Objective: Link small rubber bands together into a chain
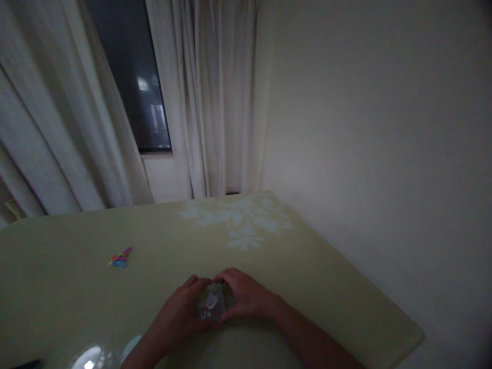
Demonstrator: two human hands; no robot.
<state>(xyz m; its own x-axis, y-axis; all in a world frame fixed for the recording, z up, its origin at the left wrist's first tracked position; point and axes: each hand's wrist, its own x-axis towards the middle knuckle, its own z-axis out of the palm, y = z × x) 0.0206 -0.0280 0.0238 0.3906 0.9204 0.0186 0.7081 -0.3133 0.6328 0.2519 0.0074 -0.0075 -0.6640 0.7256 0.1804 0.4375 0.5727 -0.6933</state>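
Observation:
Between my two hands is a small clear box (211,302), probably plastic, with a whitish shape showing in or through it. My left hand (182,307) curls around its left side, thumb and fingers closed on the edges. From the other side my right hand (248,294) grips it, fingertips at the far edge and thumb at the near edge. A gap shows between the box and my right palm. The box is at or just above the tabletop (161,246); I cannot tell which. Its contents are too dim to make out.
A little pile of colourful small pieces (120,257) lies left on the table. Near the front are a shiny light reflection, a pale round item (130,347) partly behind my left forearm, and a dark object (28,365). A wall (365,154) borders the right; curtains (215,102) hang behind.

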